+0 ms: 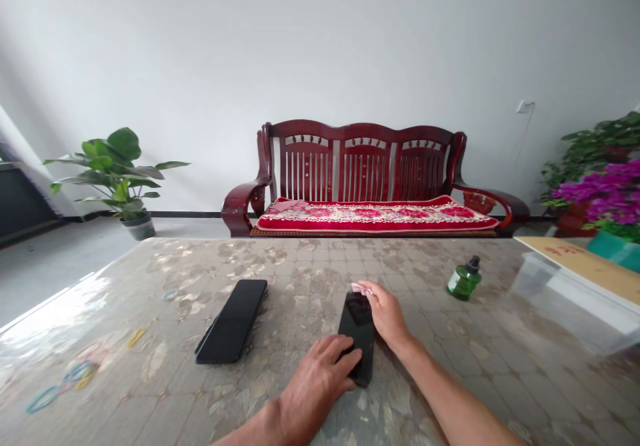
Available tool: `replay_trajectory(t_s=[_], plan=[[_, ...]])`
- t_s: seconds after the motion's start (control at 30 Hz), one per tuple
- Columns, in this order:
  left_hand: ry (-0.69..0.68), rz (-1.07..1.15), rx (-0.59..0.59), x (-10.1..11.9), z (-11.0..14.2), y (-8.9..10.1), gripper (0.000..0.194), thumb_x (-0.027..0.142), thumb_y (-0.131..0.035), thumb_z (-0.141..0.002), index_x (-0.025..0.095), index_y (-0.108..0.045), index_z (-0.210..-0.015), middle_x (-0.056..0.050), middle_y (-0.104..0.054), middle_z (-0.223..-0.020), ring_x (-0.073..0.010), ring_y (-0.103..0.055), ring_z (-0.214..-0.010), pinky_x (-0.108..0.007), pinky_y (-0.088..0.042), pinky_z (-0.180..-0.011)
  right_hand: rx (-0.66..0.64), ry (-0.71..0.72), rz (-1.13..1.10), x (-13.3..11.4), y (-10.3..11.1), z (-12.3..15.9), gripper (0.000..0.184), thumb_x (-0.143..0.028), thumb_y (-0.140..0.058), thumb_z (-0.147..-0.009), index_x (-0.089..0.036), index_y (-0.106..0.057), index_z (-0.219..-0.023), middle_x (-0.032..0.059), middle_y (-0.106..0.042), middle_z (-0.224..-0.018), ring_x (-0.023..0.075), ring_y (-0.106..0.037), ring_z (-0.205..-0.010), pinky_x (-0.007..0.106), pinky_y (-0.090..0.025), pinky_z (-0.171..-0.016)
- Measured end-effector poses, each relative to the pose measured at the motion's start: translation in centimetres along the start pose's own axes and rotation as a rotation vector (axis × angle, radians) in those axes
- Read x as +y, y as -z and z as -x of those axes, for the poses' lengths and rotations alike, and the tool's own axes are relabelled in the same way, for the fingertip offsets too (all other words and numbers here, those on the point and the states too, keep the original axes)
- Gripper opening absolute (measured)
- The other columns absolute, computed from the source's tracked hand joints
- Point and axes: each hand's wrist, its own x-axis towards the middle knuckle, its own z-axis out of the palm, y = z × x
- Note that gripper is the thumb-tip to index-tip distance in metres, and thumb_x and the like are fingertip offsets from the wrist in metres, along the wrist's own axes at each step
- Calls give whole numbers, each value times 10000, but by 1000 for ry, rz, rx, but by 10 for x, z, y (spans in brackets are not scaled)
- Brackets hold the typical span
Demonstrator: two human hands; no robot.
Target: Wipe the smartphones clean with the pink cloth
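Note:
A black smartphone (358,321) lies flat on the table in front of me, its dark screen upward. My left hand (325,373) grips its near end, with fingers laid over the lower part of the screen. At the far end, my right hand (384,309) pinches a small pink cloth (361,289) against the phone's top edge. Much of the cloth is hidden under the fingers. To the left, apart from both hands, rests a second, larger black phone (233,323), also face up.
Several coloured rubber bands (75,376) are scattered on the left of the patterned table (290,266). A green bottle (465,278) with a black cap stands to the right, near a clear plastic box (565,299). Beyond the table is a wooden bench (363,166).

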Motion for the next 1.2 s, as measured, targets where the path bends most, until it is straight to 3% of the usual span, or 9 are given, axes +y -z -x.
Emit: replay_trajectory(t_s=[0.23,0.67,0.83,1.0,1.07,1.2], plan=[[-64,-40,15,8,0,-1,324,203,-713,-883,203,-608,-1190,-73,-647,-1228,-251,-595,-1143,-361,-510,-1002,-42,45,21,-6,-1,1,346,-279,-420,-904,-205,-709,-1079,76,-746,-1069,217,-695,-998,367,-538,-913],[-81,-54,37,13,2,-5,276,166,-615,-929,196,-587,-1202,-63,-653,-1201,-257,-570,-1145,-383,-478,-1026,-88,161,139,-16,-3,6,371,-247,-379,-961,-229,-684,-1172,65,-727,-1143,207,-681,-1056,385,-542,-953],[-76,-64,49,14,1,-7,202,165,-616,-926,197,-609,-1126,-59,-671,-1134,-246,-588,-1101,-368,-488,-995,-133,293,314,-16,-4,10,387,-209,-372,-977,-256,-670,-1219,53,-696,-1218,207,-639,-1143,421,-500,-1017],[-114,-86,65,13,1,-12,153,175,-569,-953,206,-615,-1096,-65,-680,-1110,-247,-592,-1089,-376,-480,-972,-27,449,511,-15,-2,16,402,-141,-379,-967,-253,-648,-1243,61,-626,-1330,244,-560,-1247,505,-419,-1087],[-116,-76,68,11,0,-15,133,173,-572,-947,198,-615,-1071,-66,-684,-1085,-243,-599,-1062,-370,-481,-957,-24,514,550,-18,0,19,395,-124,-409,-955,-250,-638,-1251,61,-644,-1297,244,-579,-1203,476,-450,-1056],[-100,-43,80,10,-2,-17,99,186,-611,-922,193,-605,-1021,-51,-680,-1056,-222,-606,-977,-342,-488,-911,-140,551,607,-22,1,27,427,-67,-431,-915,-244,-632,-1247,58,-702,-1155,228,-645,-1038,391,-539,-923]])
